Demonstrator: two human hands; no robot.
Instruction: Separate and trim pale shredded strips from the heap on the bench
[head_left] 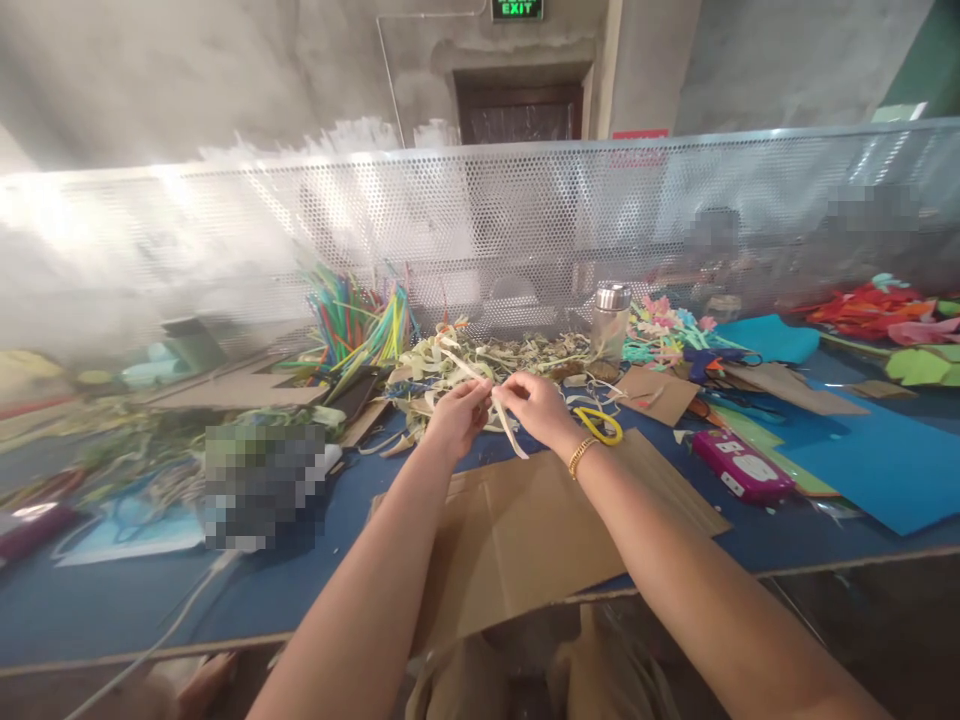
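My left hand [459,415] is closed, its thumb and fingers pinching a thin pale strip [511,432]. Close beside it, my right hand [534,405] pinches the same strip, with a bracelet at the wrist. One end of the strip hangs down between the hands; another pale length reaches up past the left fingertips. Just behind the hands lies a heap of pale and dried-looking strips [517,355]. Below them, a flat piece of brown cardboard [517,540] sticks out over the table's front edge. A yellow loop [600,426] lies by my right wrist.
A perforated metal screen [420,220] runs along the back of the blue table [352,510]. Coloured stems [356,315] and a clear bottle [611,325] stand before it. To the right are a purple case [742,467] and blue sheets [885,460]; a white cable [180,620] hangs at left.
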